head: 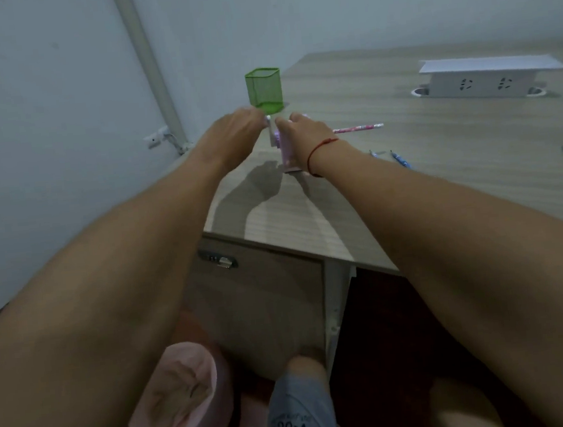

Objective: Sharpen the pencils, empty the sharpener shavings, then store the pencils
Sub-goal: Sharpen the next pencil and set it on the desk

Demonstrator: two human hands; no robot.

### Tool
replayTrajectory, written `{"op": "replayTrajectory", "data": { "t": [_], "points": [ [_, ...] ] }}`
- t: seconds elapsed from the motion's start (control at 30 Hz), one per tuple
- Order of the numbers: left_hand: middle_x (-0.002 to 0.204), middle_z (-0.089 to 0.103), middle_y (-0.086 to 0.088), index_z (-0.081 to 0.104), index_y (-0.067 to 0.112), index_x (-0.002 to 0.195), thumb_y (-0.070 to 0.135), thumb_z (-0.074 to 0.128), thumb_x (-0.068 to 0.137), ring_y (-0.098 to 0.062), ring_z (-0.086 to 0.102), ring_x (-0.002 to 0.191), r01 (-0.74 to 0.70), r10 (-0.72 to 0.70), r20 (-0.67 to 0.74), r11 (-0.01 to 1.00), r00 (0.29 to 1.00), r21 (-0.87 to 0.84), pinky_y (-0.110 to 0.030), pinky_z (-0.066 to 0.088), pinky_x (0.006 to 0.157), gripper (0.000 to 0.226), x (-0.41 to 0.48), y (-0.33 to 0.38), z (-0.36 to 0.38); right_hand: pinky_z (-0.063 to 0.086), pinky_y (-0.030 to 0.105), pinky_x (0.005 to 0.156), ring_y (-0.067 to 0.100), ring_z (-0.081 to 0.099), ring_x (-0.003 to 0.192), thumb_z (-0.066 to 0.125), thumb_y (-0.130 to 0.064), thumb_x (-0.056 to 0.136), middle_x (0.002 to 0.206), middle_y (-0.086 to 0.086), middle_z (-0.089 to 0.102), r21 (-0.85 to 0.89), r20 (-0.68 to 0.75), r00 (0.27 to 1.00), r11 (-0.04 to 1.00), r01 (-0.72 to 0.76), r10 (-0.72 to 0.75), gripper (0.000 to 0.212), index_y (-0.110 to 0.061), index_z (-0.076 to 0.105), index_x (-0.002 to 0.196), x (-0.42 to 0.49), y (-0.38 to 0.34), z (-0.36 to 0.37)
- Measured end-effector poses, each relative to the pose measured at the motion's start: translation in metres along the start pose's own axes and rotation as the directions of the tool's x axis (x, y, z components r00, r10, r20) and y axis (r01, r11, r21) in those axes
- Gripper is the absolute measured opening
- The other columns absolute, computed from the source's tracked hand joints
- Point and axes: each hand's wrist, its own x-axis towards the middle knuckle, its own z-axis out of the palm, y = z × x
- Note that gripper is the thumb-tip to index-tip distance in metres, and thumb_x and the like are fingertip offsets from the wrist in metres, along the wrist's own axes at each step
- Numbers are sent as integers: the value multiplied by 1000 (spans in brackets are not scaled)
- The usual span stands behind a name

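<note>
Right hand (303, 128) curls round the pink sharpener (286, 154) near the tabletop (408, 184) corner while the left hand (234, 128) meets its white top, grip too blurred to tell, so a hard tug could tip it off the edge and spill shavings beside the bin (190, 354).

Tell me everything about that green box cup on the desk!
The green pencil holder is a square, open-topped cup that looks like see-through wire mesh with a solid rim. It stands upright near the far left edge of the desk. No pencils stick out of it. The left hand is right before its base; touching or not, I cannot tell. The right hand holds the pink sharpener nearby.
</note>
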Motion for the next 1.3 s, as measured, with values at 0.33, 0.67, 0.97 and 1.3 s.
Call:
{"op": "replayTrajectory", "data": {
  "t": [0.33,0.67,0.97,1.3],
  "points": [
    [108,63,-23,56,2,109,8,44,95,-38,60,100,92,-82,105,992,991,-87,-46,45,80,19,-44,29,16,45,45,99,36,50,124,67,-18,81,132,15,49,-6,17,1000,1000,-24,24,48,-12,52,125,4,-4,-1],
    [110,63,-25,66,7,108,17,51,92,-38,60,100,133,-86,347,984,934,-115,-38,45,85,24,5,-5,32,45,40,95,33,54,120,74,-19,76,133,12,49,44,23,993,993,112,-114,63,-13,47,132,-1,13,-6],
    [100,61,-31,60,0,105,10,42,98,-47,60,92,59,-61,121,998,991,15,-47,47,74,22,31,-19,17,46,41,94,34,53,121,64,-21,83,131,12,50,8,24,997,997,78,-78,51,-15,48,131,8,9,-6],
    [102,64,-27,58,3,104,9,43,96,-43,61,94,28,-24,67,998,997,-50,-46,46,75,19,-15,10,-6,47,41,94,35,56,117,75,-28,75,127,14,54,-47,48,999,999,19,-16,57,-15,52,125,7,-1,-7]
  ]
}}
